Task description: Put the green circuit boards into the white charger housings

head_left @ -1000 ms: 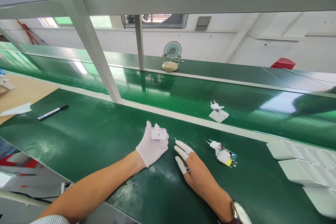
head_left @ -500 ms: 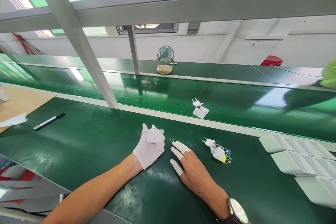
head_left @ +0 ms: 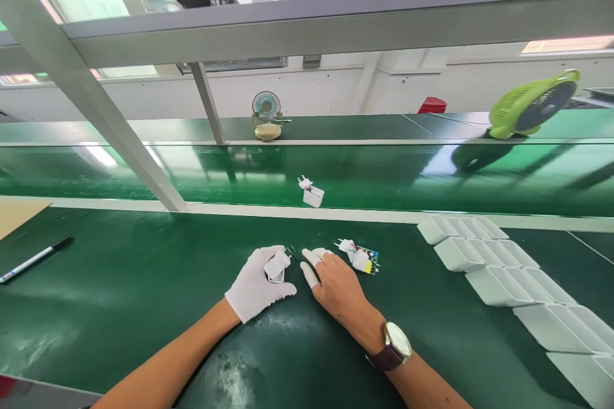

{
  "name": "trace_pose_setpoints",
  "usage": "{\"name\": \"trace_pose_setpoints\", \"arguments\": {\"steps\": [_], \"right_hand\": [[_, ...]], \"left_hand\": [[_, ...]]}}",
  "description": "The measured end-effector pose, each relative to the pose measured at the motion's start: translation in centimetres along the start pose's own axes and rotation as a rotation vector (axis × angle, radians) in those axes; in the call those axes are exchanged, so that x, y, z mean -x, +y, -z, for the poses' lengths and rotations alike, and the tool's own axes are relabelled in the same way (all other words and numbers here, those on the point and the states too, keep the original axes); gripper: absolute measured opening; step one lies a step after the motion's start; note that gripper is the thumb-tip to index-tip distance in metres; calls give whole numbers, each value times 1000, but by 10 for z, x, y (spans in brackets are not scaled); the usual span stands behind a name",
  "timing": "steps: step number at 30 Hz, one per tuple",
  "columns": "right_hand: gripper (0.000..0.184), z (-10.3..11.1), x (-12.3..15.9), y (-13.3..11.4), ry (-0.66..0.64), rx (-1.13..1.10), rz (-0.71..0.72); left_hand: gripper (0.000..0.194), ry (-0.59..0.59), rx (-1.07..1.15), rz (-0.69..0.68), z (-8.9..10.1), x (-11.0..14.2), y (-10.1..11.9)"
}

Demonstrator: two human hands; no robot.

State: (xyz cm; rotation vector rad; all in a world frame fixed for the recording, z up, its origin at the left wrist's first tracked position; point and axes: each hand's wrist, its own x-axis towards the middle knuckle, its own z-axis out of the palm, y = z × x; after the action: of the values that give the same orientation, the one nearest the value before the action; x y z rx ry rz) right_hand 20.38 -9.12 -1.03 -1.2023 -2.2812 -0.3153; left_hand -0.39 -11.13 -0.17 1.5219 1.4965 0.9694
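White box-shaped plastic casing (head_left: pixel 277 268), over the smooth green worktop (head_left: pixel 158 268), could slip from the white-gloved left hand (head_left: pixel 256 282), whose curled grip leaves the thumb spread, if thin dark prongs (head_left: pixel 294 254) beside the finger-cotted right hand (head_left: pixel 338 284), its pinch unclear, nudge it.

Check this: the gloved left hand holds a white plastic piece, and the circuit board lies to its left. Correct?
Not quite: the head view shows the circuit board to the right of the gloved left hand, which does hold the white plastic piece.
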Motion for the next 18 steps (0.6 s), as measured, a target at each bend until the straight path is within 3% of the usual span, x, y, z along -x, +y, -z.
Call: {"name": "trace_pose_setpoints", "arguments": {"steps": [3,5,7,9,11,15,18], "right_hand": [[36,13,-8,16,-38,101,-93],[42,21,-11,29,-142,159,-198],[44,26,-11,42,-313,189,-301],[38,29,-10,53,-455,202,-372],[36,31,-9,62,-502,222,-428],[37,31,-9,68,-383,293,-468],[30,23,-10,58,-192,251,-265]], "left_hand": [[89,-55,-32,-58,6,-1,-2],[81,-82,76,-119,12,-5,-5],[64,-41,192,-177,19,-12,-7],[60,42,215,-187,28,-22,-5],[59,106,130,-147,38,-35,0],[53,74,-100,-46,48,-72,14],[61,33,-160,-2,38,-106,19]]}}
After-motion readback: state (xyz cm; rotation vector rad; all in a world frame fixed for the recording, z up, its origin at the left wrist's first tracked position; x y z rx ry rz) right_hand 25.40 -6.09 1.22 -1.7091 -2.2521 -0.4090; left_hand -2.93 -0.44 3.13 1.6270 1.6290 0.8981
